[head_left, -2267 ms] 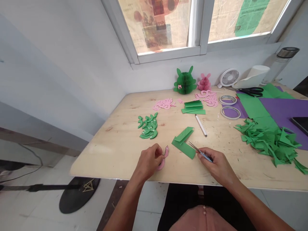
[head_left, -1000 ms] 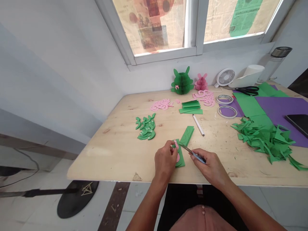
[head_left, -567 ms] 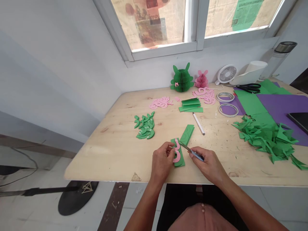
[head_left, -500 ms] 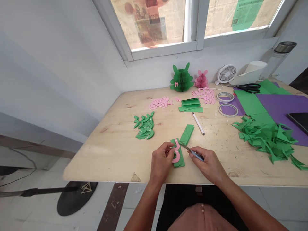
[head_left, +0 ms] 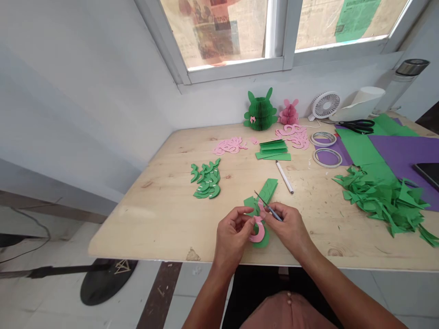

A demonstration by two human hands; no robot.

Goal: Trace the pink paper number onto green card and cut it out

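Near the table's front edge, my left hand [head_left: 234, 235] pinches a curved pink paper piece [head_left: 258, 234] that lies over a green paper piece [head_left: 263, 241]. My right hand [head_left: 286, 226] holds scissors [head_left: 273, 213], their blades pointing up and left, and its fingertips touch the top of the pink piece. Just beyond the hands lies a folded green strip [head_left: 268, 189] with drawn outlines. A white pen [head_left: 284, 177] rests to the right of that strip. My fingers hide part of both held papers.
Cut green pieces [head_left: 206, 180] lie at left, pink cutouts [head_left: 230, 145] farther back. Green scraps [head_left: 384, 196], tape rolls [head_left: 327, 157] and black scissors [head_left: 357, 125] are at right. A green paper figure [head_left: 260, 113] and a small fan [head_left: 325, 106] stand by the wall.
The pink and green papers have shifted slightly right and toward me, now tilted. My right hand has moved left, its fingertips now at the pink piece, with the scissors still in it.
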